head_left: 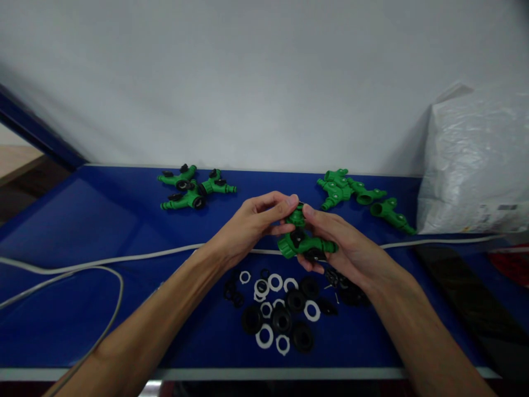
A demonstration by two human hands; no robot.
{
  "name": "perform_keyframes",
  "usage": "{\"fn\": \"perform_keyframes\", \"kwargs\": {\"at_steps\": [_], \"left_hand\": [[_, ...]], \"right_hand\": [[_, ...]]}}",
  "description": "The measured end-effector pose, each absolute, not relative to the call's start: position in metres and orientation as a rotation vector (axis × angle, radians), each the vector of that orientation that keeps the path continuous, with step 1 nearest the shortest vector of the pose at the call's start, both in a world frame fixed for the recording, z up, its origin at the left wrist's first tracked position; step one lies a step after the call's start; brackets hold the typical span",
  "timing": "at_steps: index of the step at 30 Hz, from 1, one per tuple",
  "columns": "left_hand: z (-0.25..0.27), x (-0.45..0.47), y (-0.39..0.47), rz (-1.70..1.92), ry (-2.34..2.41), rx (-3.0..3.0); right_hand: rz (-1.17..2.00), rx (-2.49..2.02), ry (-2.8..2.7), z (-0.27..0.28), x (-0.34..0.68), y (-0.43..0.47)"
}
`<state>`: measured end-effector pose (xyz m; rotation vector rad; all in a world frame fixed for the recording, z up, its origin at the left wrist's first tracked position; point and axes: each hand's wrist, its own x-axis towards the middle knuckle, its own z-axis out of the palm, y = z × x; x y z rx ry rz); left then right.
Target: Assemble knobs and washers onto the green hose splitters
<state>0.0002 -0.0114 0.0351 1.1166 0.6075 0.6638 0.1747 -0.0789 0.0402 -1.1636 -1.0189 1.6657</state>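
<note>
Green hose connector [309, 244], fitted with black levers, is held above the middle of the blue tabletop [136, 220], its ribbed collar toward the left. The right hand [339, 234] has its fingers curled around and beneath it, with the thumb raised to a small green ribbed piece [296, 216] just above. The left hand [268, 215] grips that piece between thumb and fingers; whether it is joined to the connector I cannot tell.

Below the hands, on the near side, white rings [264, 336] and black rings [281, 320] lie in a loose cluster, some overlapping. Small black parts [351, 292] sit to their right, partly hidden by the right hand. A white cable [157, 254] crosses the tabletop from left to right, passing behind the arms.

On the far left, three green connectors with black levers [184, 199] lie grouped together. On the far right are several green bodies [336, 190], near a bulky plastic bag [475, 165]. A dark flat object [467, 292] lies nearer, at the right.
</note>
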Motion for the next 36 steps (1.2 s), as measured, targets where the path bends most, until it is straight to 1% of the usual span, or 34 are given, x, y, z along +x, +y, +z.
{"fn": "perform_keyframes", "kwargs": {"at_steps": [12, 30, 36], "left_hand": [[0.0354, -0.0013, -0.0120, 0.659, 0.559, 1.131], [0.0333, -0.0001, -0.0104, 0.678, 0.495, 1.148], [0.0307, -0.0009, -0.0100, 0.708, 0.633, 1.254]], "right_hand": [[1.608, -1.047, -1.072, 0.0375, 0.1729, -0.0794], [1.540, -1.078, -1.131, 0.0379, 0.1723, -0.0807], [1.407, -1.182, -1.234, 0.0391, 0.1766, -0.0803]]}}
